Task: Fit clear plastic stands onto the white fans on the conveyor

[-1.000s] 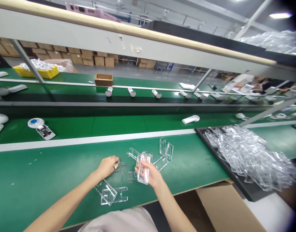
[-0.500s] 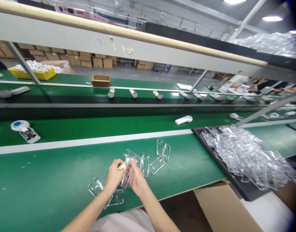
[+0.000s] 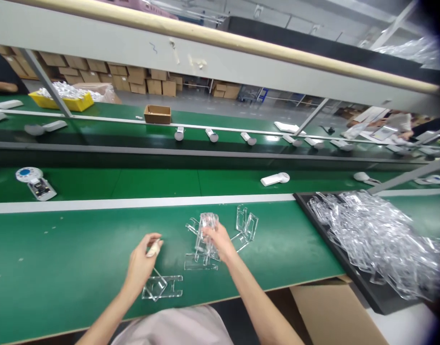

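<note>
My right hand [image 3: 220, 241] is closed around a small stack of clear plastic frames [image 3: 207, 229], held upright above other loose frames. At the left, my left hand [image 3: 143, 258] has its fingers curled, with a beige cover [image 3: 153, 248] on the thumb. It grips a tilted clear plastic frame [image 3: 157, 286], whose upper end is partly hidden by the hand. That frame overlaps another clear frame [image 3: 175, 286] flat on the green bench [image 3: 79, 268]. More clear frames [image 3: 247, 224] lie right of my right hand, and one [image 3: 194, 262] lies below it.
A black tray [image 3: 335, 239] heaped with clear frames [image 3: 378, 235] stands at the right. An open cardboard box [image 3: 335, 311] is below the bench edge. Beyond the white strip [image 3: 133, 206], white handheld devices [image 3: 275, 179] lie on the green belt. A metal post [image 3: 414, 175] slants at the right.
My hands have moved apart. The left has gone down and left, from the stack to a loose frame; the right keeps the stack, now higher and slightly right. The view has shifted a little.
</note>
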The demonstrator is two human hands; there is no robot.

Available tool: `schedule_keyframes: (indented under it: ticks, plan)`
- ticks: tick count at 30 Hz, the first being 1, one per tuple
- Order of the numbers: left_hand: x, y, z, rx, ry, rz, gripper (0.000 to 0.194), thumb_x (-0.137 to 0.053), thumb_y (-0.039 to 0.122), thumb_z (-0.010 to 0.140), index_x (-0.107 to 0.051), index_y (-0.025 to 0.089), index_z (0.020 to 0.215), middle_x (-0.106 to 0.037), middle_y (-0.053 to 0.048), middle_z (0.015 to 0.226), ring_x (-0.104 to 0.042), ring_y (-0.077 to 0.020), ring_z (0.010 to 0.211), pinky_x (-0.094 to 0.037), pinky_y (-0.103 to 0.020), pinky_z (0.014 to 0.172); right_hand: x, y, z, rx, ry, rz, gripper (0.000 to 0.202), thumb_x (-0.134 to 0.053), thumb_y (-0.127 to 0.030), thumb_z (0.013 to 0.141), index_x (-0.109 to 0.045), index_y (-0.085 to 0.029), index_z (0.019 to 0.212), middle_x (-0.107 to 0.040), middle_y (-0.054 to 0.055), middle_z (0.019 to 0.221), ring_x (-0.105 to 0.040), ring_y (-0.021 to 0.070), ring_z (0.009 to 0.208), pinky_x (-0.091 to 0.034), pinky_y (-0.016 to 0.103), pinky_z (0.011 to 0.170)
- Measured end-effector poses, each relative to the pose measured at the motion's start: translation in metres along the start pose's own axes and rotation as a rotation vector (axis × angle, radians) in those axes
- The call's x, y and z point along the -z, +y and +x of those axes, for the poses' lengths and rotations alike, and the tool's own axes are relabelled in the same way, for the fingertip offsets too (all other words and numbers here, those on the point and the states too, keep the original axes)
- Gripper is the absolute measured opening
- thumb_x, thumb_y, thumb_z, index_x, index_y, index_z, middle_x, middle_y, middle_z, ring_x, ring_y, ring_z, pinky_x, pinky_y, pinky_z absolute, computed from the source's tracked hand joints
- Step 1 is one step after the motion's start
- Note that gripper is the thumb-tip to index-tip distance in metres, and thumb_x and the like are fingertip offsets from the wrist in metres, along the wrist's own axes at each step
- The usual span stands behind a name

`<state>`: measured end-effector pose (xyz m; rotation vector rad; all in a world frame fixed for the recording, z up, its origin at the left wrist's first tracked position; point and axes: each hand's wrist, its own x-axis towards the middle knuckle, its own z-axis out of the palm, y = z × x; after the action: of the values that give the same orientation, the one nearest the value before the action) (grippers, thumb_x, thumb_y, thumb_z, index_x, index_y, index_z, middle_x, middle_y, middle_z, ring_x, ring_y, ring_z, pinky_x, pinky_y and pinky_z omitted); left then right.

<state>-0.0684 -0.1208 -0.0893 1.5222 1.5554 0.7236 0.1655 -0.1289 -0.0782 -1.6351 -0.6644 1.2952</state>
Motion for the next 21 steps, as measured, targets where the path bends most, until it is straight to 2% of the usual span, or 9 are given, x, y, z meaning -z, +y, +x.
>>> schedule_keyframes:
  ticks: [3,5,8,11,15,18,21]
  plan:
    - [0.03,-0.031,-0.006,0.113,-0.023,0.261,0.035,-0.047,0.049,0.08,-0.056,0.024,0.102,-0.066,-0.004,0.092,-0.063,-0.0221,0.086,-0.044,-0.028,0.072,0.006,-0.014,0.019,0.088,0.057,-0.229,0.036,-0.06,-0.016,0.061,-0.057,-0.025,0.096,-0.058,-0.003,0.075,-0.056,0.0178,0.081,-0.04,0.028,0.075]
    - [0.039,-0.042,-0.01,0.198,-0.09,0.412,0.04,-0.044,0.051,0.081,-0.053,0.024,0.109,-0.065,-0.004,0.093,-0.063,-0.0225,0.083,-0.043,-0.029,0.067,0.004,-0.02,0.028,0.11,0.046,-0.354,0.031,-0.058,-0.011,0.059,-0.058,-0.024,0.088,-0.056,-0.003,0.07,-0.055,0.019,0.082,-0.037,0.029,0.076]
    - [0.038,-0.044,-0.013,0.267,-0.172,0.578,0.04,-0.041,0.048,0.084,-0.05,0.024,0.114,-0.064,-0.006,0.103,-0.063,-0.025,0.087,-0.04,-0.03,0.063,0.001,-0.024,0.035,0.11,-0.037,-0.459,0.018,-0.059,-0.006,0.054,-0.054,-0.021,0.065,-0.051,-0.004,0.059,-0.054,0.0185,0.073,-0.036,0.029,0.073]
    - [0.034,-0.04,-0.012,0.258,-0.216,0.661,0.025,-0.039,0.036,0.086,-0.055,0.025,0.101,-0.066,-0.006,0.102,-0.063,-0.0259,0.085,-0.036,-0.03,0.061,0.0,-0.028,0.04,0.099,-0.13,-0.451,0.018,-0.06,-0.005,0.052,-0.05,-0.02,0.058,-0.051,-0.005,0.056,-0.053,0.0161,0.068,-0.037,0.028,0.069]
    - [0.036,-0.043,-0.009,0.256,-0.179,0.555,0.019,-0.04,0.033,0.085,-0.055,0.023,0.078,-0.067,-0.006,0.083,-0.062,-0.0246,0.075,-0.035,-0.029,0.06,0.003,-0.033,0.04,0.04,-0.246,-0.279,0.023,-0.066,-0.016,0.056,-0.055,-0.019,0.077,-0.061,-0.004,0.067,-0.057,0.0145,0.067,-0.042,0.027,0.067]
    - [0.043,-0.043,-0.009,0.269,-0.155,0.423,0.02,-0.04,0.035,0.085,-0.054,0.023,0.078,-0.066,-0.002,0.073,-0.061,-0.0193,0.069,-0.038,-0.025,0.06,0.006,-0.031,0.032,-0.036,-0.329,-0.097,0.035,-0.072,-0.026,0.058,-0.056,-0.019,0.089,-0.064,-0.003,0.071,-0.058,0.0128,0.063,-0.045,0.027,0.065]
    - [0.045,-0.03,-0.009,0.201,-0.115,0.195,0.021,-0.043,0.04,0.083,-0.055,0.022,0.081,-0.065,0.001,0.07,-0.059,-0.0157,0.063,-0.04,-0.023,0.058,0.001,-0.02,0.017,-0.14,-0.4,0.065,0.043,-0.079,-0.031,0.055,-0.057,-0.018,0.09,-0.064,-0.003,0.07,-0.058,0.0105,0.06,-0.047,0.027,0.065]
